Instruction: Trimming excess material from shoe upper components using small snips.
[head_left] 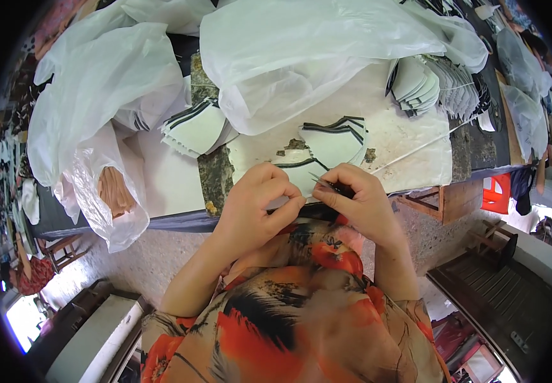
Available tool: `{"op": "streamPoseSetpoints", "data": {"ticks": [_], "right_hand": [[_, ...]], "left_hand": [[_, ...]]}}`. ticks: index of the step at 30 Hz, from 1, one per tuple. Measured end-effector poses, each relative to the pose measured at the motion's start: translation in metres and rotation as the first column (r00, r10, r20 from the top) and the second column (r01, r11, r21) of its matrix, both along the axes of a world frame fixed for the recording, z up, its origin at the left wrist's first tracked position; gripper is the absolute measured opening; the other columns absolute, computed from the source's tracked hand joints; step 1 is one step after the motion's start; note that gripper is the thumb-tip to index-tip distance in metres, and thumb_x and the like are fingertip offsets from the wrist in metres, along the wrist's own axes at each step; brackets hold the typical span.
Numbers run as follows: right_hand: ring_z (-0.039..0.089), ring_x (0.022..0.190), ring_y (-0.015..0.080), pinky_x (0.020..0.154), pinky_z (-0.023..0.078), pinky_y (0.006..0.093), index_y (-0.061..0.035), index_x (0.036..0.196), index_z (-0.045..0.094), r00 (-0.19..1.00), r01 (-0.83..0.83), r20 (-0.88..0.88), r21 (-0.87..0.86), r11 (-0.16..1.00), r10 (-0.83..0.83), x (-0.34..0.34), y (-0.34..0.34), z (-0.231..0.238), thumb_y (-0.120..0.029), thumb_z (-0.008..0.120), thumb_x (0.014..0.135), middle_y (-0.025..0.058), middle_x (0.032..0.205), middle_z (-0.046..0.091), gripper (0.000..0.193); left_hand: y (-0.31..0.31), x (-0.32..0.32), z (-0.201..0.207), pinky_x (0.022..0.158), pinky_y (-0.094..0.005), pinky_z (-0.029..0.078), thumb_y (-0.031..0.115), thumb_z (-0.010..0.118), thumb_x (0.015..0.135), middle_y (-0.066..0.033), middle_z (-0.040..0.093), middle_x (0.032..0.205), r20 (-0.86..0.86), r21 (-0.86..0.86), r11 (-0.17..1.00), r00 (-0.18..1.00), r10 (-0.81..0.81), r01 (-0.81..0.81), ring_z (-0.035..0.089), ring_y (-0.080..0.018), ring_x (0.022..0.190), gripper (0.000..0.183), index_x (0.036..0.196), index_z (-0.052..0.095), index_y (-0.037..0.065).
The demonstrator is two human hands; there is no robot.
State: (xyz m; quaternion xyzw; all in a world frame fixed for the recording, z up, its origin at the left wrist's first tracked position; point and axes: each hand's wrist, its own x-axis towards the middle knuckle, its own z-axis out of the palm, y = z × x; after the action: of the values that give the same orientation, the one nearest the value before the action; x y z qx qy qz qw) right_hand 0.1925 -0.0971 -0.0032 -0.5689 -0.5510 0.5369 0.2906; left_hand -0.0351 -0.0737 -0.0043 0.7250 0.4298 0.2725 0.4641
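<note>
My left hand (260, 199) is closed, its thumb and forefinger pinched at the near edge of a white shoe-upper-like piece with black trim (300, 173). Facing it, my right hand (360, 196) is curled around small thread snips (328, 184), whose thin pointed blades stick out toward the left over the white piece. My fingers partly hide the near edge of the piece and the snips' body. Just beyond lies a small stack of similar white pieces with black edges (340, 142). Another such stack (196, 131) rests to the left of my hands.
Large translucent plastic bags (314, 38) cover the table's far side. A bag at the left holds tan pieces (116, 190). Fanned stacks of white pieces (413, 86) and grey pieces (451, 86) stand far right. A wooden stool (445, 203) is by the table's right edge.
</note>
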Motion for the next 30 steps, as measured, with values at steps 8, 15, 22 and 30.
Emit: {"op": "streamPoseSetpoints", "data": {"ticks": [8, 15, 22, 30], "right_hand": [[0.057, 0.080, 0.0125, 0.072, 0.047, 0.0272, -0.0023, 0.095, 0.067, 0.961, -0.123, -0.242, 0.066, 0.990, 0.136, -0.032, -0.018, 0.007, -0.009, 0.073, 0.094, 0.0034, 0.088, 0.061, 0.009], [0.061, 0.078, 0.0198, 0.074, 0.049, 0.0315, 0.0012, 0.101, 0.065, 0.998, 0.037, 0.036, 0.157, 0.987, -0.043, -0.052, 0.003, -0.007, -0.010, 0.072, 0.093, 0.0090, 0.087, 0.063, 0.015], [0.064, 0.084, 0.0371, 0.069, 0.051, 0.0444, -0.0029, 0.097, 0.063, 0.943, -0.157, 0.326, 0.274, 0.949, 0.062, -0.057, 0.016, -0.018, -0.012, 0.070, 0.089, 0.0145, 0.090, 0.064, 0.014], [0.064, 0.083, 0.0372, 0.069, 0.052, 0.0459, -0.0050, 0.097, 0.063, 0.919, -0.164, 0.394, 0.369, 0.915, 0.006, -0.060, 0.018, -0.026, -0.011, 0.070, 0.088, 0.0135, 0.089, 0.062, 0.013]], "left_hand": [[-0.023, -0.033, -0.030, 0.106, -0.0503, 0.041, 0.022, 0.076, 0.085, -0.0040, 0.067, 0.124, -0.380, 0.459, 0.874, 0.925, 0.032, 0.158, 0.059, -0.0285, 0.116, 0.038, 0.121, 0.071, 0.012], [-0.044, -0.037, -0.031, 0.116, -0.0549, 0.033, 0.022, 0.075, 0.087, -0.0034, 0.064, 0.132, -0.457, 0.426, 0.890, 0.887, 0.060, 0.159, 0.055, -0.0287, 0.124, 0.043, 0.128, 0.069, 0.014], [-0.047, -0.035, -0.030, 0.117, -0.0539, 0.033, 0.018, 0.075, 0.087, -0.0056, 0.065, 0.133, -0.437, 0.416, 0.902, 0.895, 0.088, 0.114, 0.055, -0.0309, 0.125, 0.044, 0.130, 0.070, 0.012], [-0.049, -0.035, -0.031, 0.117, -0.0534, 0.033, 0.017, 0.075, 0.088, -0.0063, 0.065, 0.136, -0.434, 0.413, 0.904, 0.896, 0.090, 0.109, 0.055, -0.0313, 0.126, 0.043, 0.130, 0.070, 0.012]]}}
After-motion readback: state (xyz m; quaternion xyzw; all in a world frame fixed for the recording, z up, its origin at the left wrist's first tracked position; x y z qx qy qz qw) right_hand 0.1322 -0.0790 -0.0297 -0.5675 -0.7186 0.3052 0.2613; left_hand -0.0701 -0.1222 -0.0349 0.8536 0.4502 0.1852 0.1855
